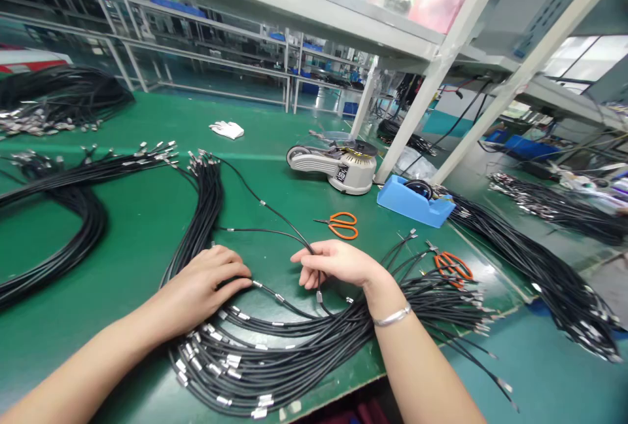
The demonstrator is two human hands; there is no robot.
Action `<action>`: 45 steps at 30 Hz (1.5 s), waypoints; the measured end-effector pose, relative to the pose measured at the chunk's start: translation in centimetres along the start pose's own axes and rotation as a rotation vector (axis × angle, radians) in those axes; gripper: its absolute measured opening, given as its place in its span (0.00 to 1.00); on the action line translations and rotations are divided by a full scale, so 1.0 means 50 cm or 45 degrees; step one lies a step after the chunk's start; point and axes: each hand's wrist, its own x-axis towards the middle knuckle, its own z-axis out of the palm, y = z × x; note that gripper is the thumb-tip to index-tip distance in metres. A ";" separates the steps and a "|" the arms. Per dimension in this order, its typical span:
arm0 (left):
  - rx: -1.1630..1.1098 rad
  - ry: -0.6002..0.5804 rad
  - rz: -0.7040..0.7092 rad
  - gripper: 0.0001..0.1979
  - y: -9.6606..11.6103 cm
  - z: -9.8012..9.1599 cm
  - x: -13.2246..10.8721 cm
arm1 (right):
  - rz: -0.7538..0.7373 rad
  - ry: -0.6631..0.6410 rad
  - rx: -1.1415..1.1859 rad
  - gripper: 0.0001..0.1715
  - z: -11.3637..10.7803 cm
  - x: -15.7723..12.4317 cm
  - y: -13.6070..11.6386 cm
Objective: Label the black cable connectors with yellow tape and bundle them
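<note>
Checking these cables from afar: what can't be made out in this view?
Head view:
Cables beneath the left hand: covered by that hand.
Whether the right hand holds the thin cable: its fingers hide the contact.
Label on the tape dispenser: too small to read.
Metal cable ends: too small for detail.

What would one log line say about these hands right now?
left hand: on black cables | right hand: fingers on one cable | nearby: orange scissors, tape dispenser

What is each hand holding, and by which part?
The right hand pinches a black cable above its metal ferrule. The left hand rests on cables; a grip cannot be told.
</note>
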 end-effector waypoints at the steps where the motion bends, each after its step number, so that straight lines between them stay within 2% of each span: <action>1: 0.004 0.004 0.004 0.13 -0.003 0.002 0.000 | -0.007 -0.031 -0.061 0.14 -0.004 -0.009 0.001; 3: 0.012 0.006 0.015 0.13 -0.006 0.005 0.000 | -0.019 -0.061 -0.153 0.13 -0.007 -0.028 0.008; 5: 0.015 0.003 0.022 0.13 -0.007 0.007 -0.001 | -0.036 -0.019 -0.185 0.11 -0.003 -0.044 0.018; 8: 0.021 0.001 0.013 0.13 -0.002 0.007 -0.003 | -0.128 0.112 -0.134 0.10 0.012 -0.058 0.033; 13: 0.027 -0.029 -0.022 0.13 0.010 0.001 -0.007 | -0.339 0.406 -0.004 0.15 0.033 -0.065 0.041; 15: 0.025 -0.057 -0.006 0.13 0.016 -0.004 -0.008 | -0.356 0.508 -0.103 0.15 0.043 -0.066 0.038; 17: 0.028 -0.073 0.017 0.12 0.021 -0.007 -0.007 | -0.289 0.557 -0.334 0.12 0.056 -0.065 0.037; 20: 0.030 0.009 0.029 0.13 0.024 -0.007 -0.006 | -0.133 0.464 -0.688 0.05 0.074 -0.058 0.041; 23: 0.036 0.136 0.012 0.14 0.022 0.000 -0.005 | -0.081 0.367 -0.828 0.07 0.084 -0.053 0.050; 25: 0.044 0.135 0.001 0.14 0.019 0.008 -0.006 | -0.166 0.453 -0.795 0.14 0.088 -0.058 0.055; 27: 0.038 0.079 -0.019 0.14 0.017 0.016 -0.007 | -0.315 0.527 -0.771 0.15 0.096 -0.072 0.058; 28: 0.026 0.055 -0.039 0.15 0.016 0.019 -0.008 | -0.383 0.502 -0.794 0.15 0.101 -0.082 0.059; 31: -0.057 0.027 -0.126 0.18 0.021 0.021 -0.010 | -0.475 0.280 -0.935 0.15 0.114 -0.104 0.064; 34: -0.339 0.042 -0.232 0.23 0.040 0.014 -0.010 | -0.375 0.273 -0.809 0.23 0.117 -0.101 0.076; 36: -0.781 0.030 -0.365 0.29 0.063 0.008 -0.006 | -0.258 0.304 -0.648 0.27 0.112 -0.087 0.082; 38: -1.339 0.034 -0.538 0.29 0.089 0.002 0.000 | -0.156 0.295 -0.547 0.23 0.104 -0.072 0.082; 40: -1.811 0.133 -0.707 0.25 0.111 -0.003 0.008 | -0.071 0.239 -0.465 0.18 0.095 -0.059 0.071; 41: -1.973 0.210 -0.786 0.22 0.118 -0.006 0.012 | -0.019 0.186 -0.411 0.19 0.090 -0.051 0.062; 43: -2.170 0.345 -0.912 0.13 0.123 -0.011 0.018 | 0.094 0.047 -0.342 0.23 0.080 -0.030 0.039; 45: -2.230 0.409 -0.979 0.05 0.118 -0.017 0.019 | 0.168 -0.084 -0.403 0.22 0.077 0.003 0.018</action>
